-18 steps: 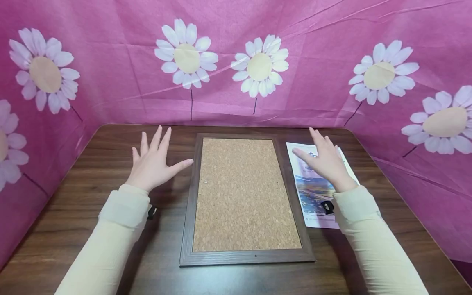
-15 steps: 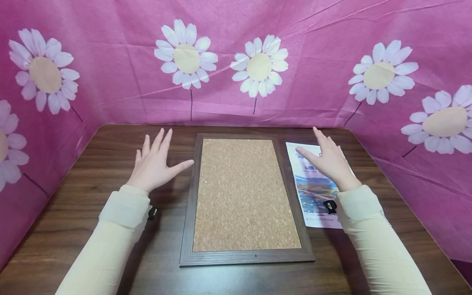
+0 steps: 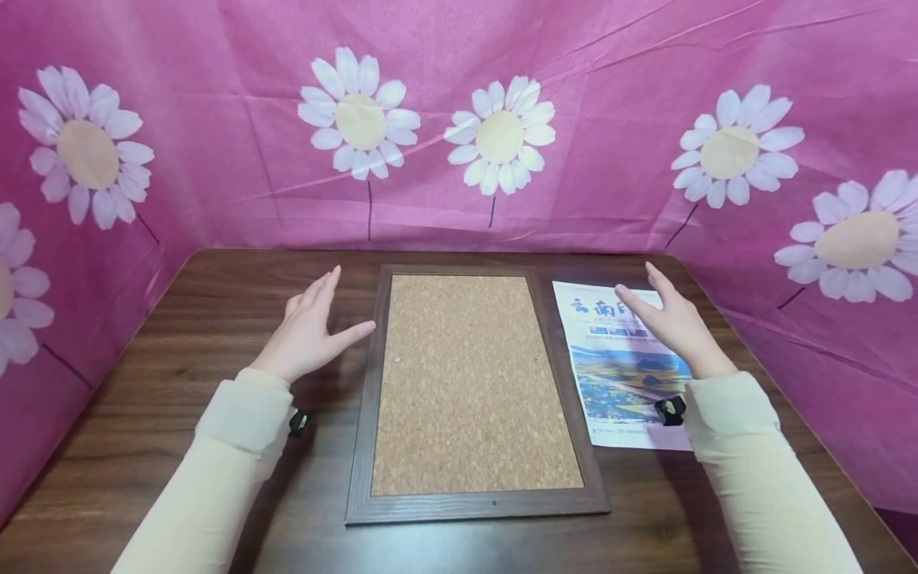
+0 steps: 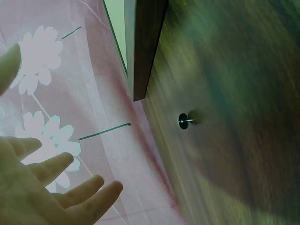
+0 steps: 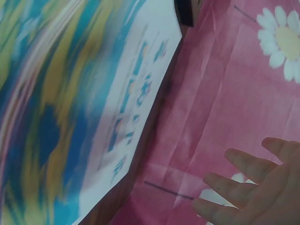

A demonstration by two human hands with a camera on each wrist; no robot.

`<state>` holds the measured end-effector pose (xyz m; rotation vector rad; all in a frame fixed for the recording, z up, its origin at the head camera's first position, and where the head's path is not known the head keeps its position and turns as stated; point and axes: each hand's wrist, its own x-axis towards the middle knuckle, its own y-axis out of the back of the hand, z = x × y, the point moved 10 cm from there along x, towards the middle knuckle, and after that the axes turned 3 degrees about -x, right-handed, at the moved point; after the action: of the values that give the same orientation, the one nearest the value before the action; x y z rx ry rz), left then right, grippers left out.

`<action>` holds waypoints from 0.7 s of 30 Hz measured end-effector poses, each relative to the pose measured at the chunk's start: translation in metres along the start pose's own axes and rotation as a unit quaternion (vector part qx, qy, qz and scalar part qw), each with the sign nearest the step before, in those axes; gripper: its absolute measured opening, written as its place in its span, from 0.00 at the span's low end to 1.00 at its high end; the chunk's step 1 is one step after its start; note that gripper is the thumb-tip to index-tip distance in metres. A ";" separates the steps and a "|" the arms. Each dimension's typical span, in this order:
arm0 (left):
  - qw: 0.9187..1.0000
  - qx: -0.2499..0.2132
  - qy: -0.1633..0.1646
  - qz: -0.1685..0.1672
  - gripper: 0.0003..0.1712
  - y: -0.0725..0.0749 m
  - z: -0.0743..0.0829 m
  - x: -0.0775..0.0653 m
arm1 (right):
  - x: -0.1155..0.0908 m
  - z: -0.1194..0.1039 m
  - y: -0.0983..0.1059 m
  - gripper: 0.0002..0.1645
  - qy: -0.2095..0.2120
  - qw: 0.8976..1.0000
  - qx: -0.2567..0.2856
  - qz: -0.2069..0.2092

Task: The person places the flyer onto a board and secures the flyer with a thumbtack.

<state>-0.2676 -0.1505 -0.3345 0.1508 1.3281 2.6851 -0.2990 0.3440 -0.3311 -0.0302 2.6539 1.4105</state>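
Observation:
A framed corkboard (image 3: 476, 383) lies flat in the middle of the table in the head view. Left of it my left hand (image 3: 304, 339) hovers over the wood, fingers extended, thumb tip near the frame's left edge, holding nothing. My right hand (image 3: 674, 323) hovers above a printed landscape poster (image 3: 602, 383) to the board's right, thumb and fingers spread apart, also holding nothing. Its upper right part is covered by that hand. On the table in the left wrist view lies a black thumbtack (image 4: 183, 122), metal point showing; the left hand hides it from the head view.
The brown wooden table (image 3: 179, 367) runs back to a pink cloth (image 3: 237, 143) printed with white daisies, which also closes off both sides. A small dark object shows under each cuff, such as the black wrist piece (image 3: 670, 410) on the right.
My right hand has shifted right, uncovering more of the poster's title. The left hand has turned, its fingers drawing closer together. The head view has tilted slightly up.

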 end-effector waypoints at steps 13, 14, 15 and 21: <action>0.999 -0.026 0.010 -0.043 0.57 -0.021 -0.009 0.001 | -0.003 0.048 0.007 0.60 -0.039 0.999 0.001 0.027; 0.998 -0.031 0.007 -0.045 0.57 -0.022 -0.009 0.002 | -0.003 0.051 0.007 0.60 -0.042 0.999 0.002 0.030; 0.998 -0.035 0.004 -0.048 0.57 -0.024 -0.008 0.002 | -0.003 0.054 0.008 0.60 -0.045 0.998 0.004 0.033; 0.997 -0.054 -0.005 -0.062 0.56 -0.032 -0.006 0.004 | -0.005 0.080 0.014 0.59 -0.077 0.996 0.015 0.048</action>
<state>-0.2696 -0.1355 -0.3641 0.0674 1.1454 2.6403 -0.2867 0.4182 -0.3630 0.2023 2.5796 1.3412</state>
